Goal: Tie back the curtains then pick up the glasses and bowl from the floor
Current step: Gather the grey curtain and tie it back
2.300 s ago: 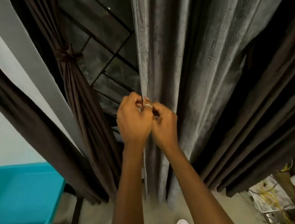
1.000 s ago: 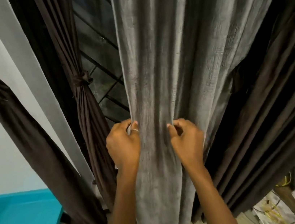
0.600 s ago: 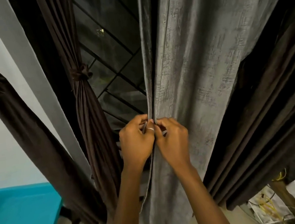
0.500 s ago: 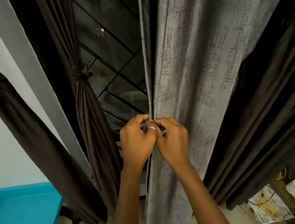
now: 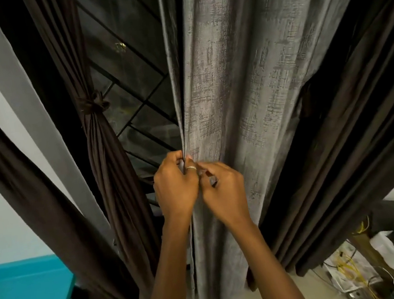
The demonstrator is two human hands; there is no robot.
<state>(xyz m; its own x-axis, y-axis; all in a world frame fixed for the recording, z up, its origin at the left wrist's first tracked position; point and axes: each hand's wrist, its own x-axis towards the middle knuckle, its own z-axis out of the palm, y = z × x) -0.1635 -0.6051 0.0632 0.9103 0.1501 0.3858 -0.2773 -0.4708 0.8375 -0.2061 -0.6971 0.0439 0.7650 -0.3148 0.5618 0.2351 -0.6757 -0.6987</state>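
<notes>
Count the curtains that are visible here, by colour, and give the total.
grey curtain: 1
dark brown curtains: 3 (far left, knotted middle, right)
Total: 4

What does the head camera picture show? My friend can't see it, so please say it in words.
The left hand and right hand, close together, grip the edge of a grey curtain before a dark barred window. Left of it hangs a brown curtain, already knotted back.

Dim indoor light, window panes (image 5: 128, 65) black, sheen on grey curtain (image 5: 244, 79) — wide-angle bending at edges, slight blur
</notes>
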